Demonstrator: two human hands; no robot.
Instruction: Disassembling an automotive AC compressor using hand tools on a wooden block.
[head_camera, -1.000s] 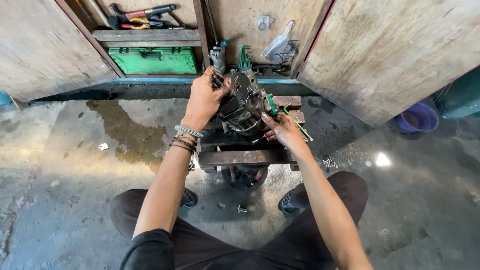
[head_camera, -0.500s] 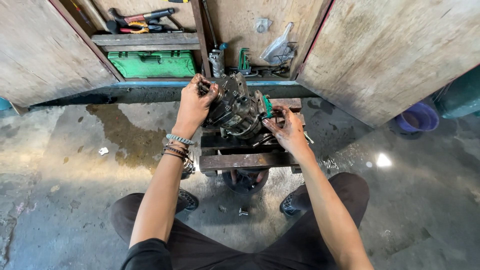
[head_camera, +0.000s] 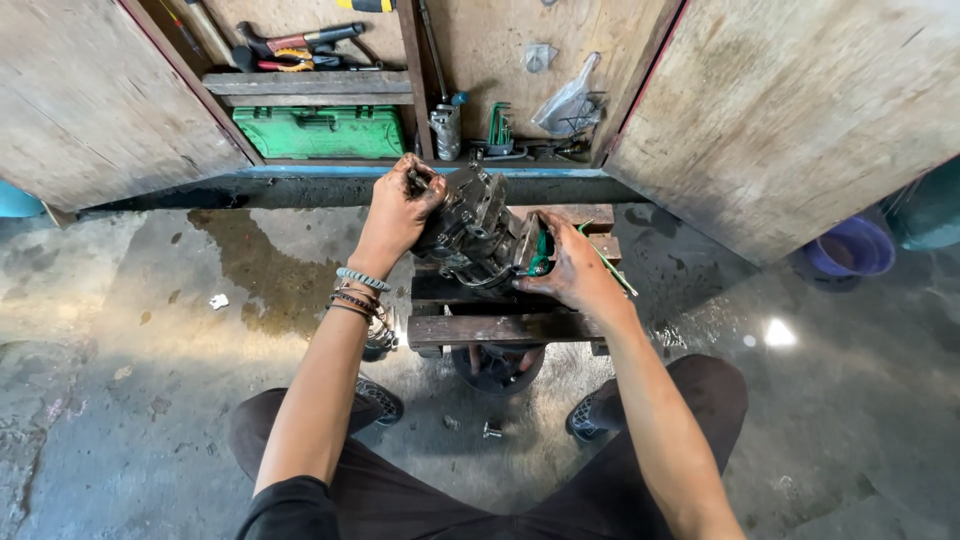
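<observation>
Two hands, left hand (head_camera: 398, 212) and right hand (head_camera: 570, 270), grip one engine block (head_camera: 478, 232).

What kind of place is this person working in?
Probably a repair workshop. Both hands grip a greasy metal engine part on a rough wooden stand, the open cupboard holds hand tools and a green toolbox, and the concrete floor is oil-stained.

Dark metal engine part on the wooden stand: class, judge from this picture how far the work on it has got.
Done: the dark, greasy metal engine part sits on the low wooden stand, and a small loose bolt lies on the concrete floor. In hand: the left hand grips its far end while the right hand steadies its near side. Left: it remains largely in one piece; nothing shows it finished.
</observation>
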